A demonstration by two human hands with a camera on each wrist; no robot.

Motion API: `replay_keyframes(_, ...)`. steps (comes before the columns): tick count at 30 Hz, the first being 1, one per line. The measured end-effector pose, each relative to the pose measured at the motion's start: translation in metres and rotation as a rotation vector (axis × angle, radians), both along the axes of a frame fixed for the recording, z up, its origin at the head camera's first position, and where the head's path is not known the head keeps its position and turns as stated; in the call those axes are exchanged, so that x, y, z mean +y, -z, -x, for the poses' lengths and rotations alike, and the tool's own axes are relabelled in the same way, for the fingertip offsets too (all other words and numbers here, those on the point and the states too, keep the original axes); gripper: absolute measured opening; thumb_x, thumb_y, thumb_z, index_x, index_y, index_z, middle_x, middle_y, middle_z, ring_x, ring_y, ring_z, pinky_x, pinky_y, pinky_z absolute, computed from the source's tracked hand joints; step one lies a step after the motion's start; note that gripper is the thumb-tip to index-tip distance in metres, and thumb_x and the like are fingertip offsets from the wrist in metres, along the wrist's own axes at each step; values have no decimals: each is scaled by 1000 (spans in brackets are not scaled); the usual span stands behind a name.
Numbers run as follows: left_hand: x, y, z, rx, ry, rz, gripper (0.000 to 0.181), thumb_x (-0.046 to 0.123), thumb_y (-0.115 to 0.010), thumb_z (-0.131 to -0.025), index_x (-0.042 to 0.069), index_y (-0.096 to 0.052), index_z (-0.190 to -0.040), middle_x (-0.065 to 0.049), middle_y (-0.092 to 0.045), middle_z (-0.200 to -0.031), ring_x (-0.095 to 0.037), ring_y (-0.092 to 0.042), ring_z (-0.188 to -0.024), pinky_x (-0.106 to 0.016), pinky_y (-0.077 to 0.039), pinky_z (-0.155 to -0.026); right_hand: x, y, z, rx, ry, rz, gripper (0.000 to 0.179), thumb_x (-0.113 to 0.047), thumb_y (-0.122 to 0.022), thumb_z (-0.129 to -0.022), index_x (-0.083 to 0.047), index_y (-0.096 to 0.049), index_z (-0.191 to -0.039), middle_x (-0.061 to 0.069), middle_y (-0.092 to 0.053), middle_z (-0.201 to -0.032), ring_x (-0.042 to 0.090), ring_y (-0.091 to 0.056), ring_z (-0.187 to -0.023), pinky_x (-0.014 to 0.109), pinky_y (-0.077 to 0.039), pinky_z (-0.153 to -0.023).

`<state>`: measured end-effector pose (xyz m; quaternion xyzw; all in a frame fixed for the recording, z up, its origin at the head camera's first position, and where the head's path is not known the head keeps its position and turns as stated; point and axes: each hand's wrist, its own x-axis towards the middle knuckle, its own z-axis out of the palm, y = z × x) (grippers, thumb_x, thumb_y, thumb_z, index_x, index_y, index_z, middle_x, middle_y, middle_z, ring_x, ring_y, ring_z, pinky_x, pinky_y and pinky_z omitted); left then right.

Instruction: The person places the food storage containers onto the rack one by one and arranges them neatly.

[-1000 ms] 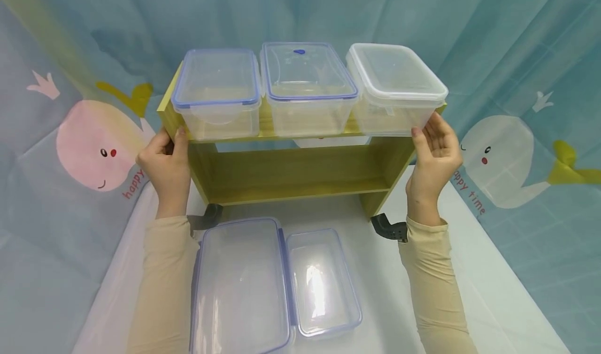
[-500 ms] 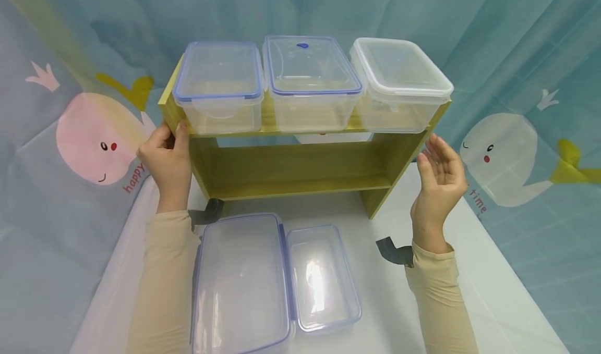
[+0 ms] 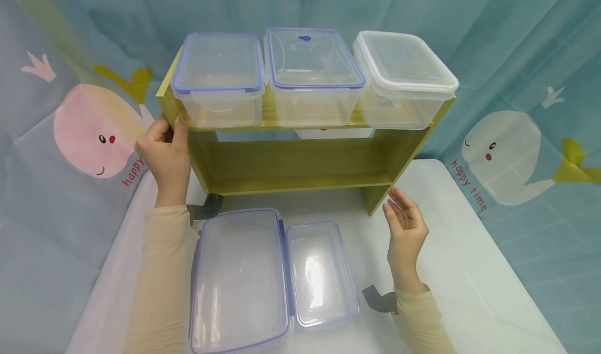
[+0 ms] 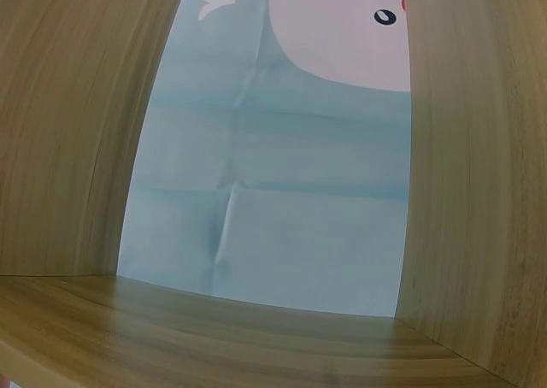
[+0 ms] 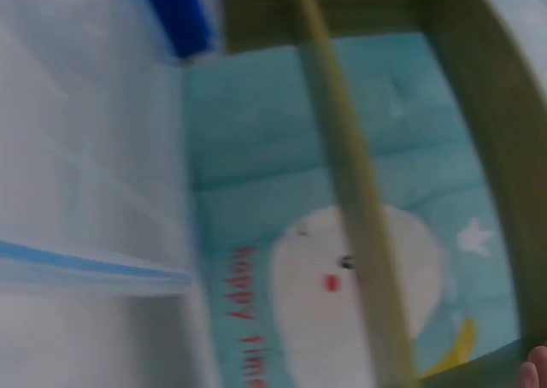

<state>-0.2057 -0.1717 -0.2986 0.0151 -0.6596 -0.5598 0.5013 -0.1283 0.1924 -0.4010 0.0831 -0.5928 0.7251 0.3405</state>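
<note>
A yellowish wooden shelf (image 3: 300, 163) stands at the back of the table. On its top board sit a blue-rimmed box (image 3: 218, 64), a second blue-rimmed box (image 3: 314, 57) with a blue lid tab, and a white-lidded box (image 3: 406, 62). My left hand (image 3: 165, 150) grips the shelf's left side panel near the top board, thumb in front. Beside the foot of the right panel is my right hand (image 3: 406, 229), fingers loosely bent, holding nothing. Whether its fingertips touch the panel I cannot tell. In the right wrist view only fingertips (image 5: 537, 369) show.
In front of the shelf lie a large clear container (image 3: 241, 281) with blue edges and, against its right side, a smaller clear container (image 3: 321, 276). A white cloth (image 3: 474, 270) covers the table. Printed blue curtains (image 3: 516, 57) hang behind and at both sides.
My right hand has let go of the shelf's upper right end by the white-lidded box and come down to the right panel's foot. The left hand keeps its grip.
</note>
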Motion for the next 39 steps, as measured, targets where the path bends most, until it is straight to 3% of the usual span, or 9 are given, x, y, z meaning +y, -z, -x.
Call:
replay_keyframes(6,-1,-2,-1,13,-9,0,21,16,-64,-84,6,-61,-65,10,-50,-59,-2,-41,-52,-16,-31,-52,-4,35,-25,-126,-63,-57,34,11,-58,-86,20,-49,-117,11,-61,-117,19,-58,-108,23,-45,-90)
replay_keyframes(9,-1,-3,0,17,-18,10,22,17,-64,-84,10,-59,-64,10,-49,-58,-2,-40,-51,-16,-30,-52,-3,51,-39,-179,-66,-133,33,12,-57,-86,19,-50,-117,16,-59,-118,17,-57,-110,23,-45,-90)
replay_keyframes(15,-1,-4,1,12,-5,-15,18,14,-64,-84,9,-62,-66,10,-53,-61,-3,-43,-53,-16,-32,-53,0,78,-63,-246,-74,-275,37,14,-56,-85,14,-51,-121,28,-53,-121,14,-54,-114,26,-44,-92)
replay_keyframes(21,-1,-1,2,-1,-5,-18,17,13,-64,-84,4,-65,-70,10,-54,-63,-3,-43,-54,-16,-32,-54,2,102,-82,-239,-141,-486,51,15,-60,-81,10,-46,-129,28,-48,-128,9,-47,-121,23,-43,-93)
replay_keyframes(28,0,0,2,2,0,-24,18,13,-64,-83,6,-64,-67,11,-55,-62,-3,-44,-53,-16,-33,-53,-3,115,-93,-259,-203,-556,59,10,-66,-78,8,-45,-132,24,-47,-133,9,-44,-125,24,-42,-94)
replay_keyframes(39,-1,2,4,17,4,-20,17,13,-63,-83,5,-65,-68,11,-56,-64,-3,-45,-54,-16,-34,-54,-9,132,-101,-351,-183,-637,72,-3,-75,-74,1,-42,-138,18,-44,-139,-1,-34,-129,15,-32,-98)
